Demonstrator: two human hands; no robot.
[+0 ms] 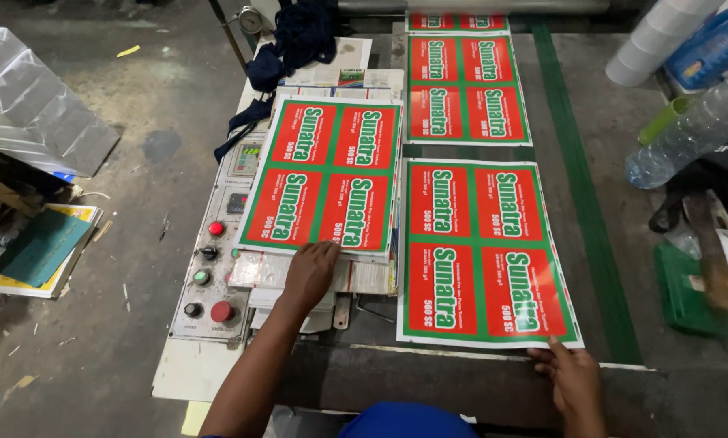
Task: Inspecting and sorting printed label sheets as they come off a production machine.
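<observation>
Printed sheets (323,174) already sit stacked at frame centre under the flat, released left hand (309,272); another sheet (484,251) lies on the worktop (477,381), its lower right corner touched by the open right hand (573,381) (grasping nothing). Further sheets (465,88) wait at the upper centre, so, judging by them, stacking looks only partly done.

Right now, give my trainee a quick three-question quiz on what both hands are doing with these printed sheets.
1. True or false: the left hand rests on the near edge of the stack of printed sheets.
2. Which corner of the single sheet on the belt does the right hand touch? A) far left B) near right C) far right
3. Fill in: the control panel with round buttons lies to the ___ of the stack.

Key: 1 true; 2 B; 3 left.
</observation>
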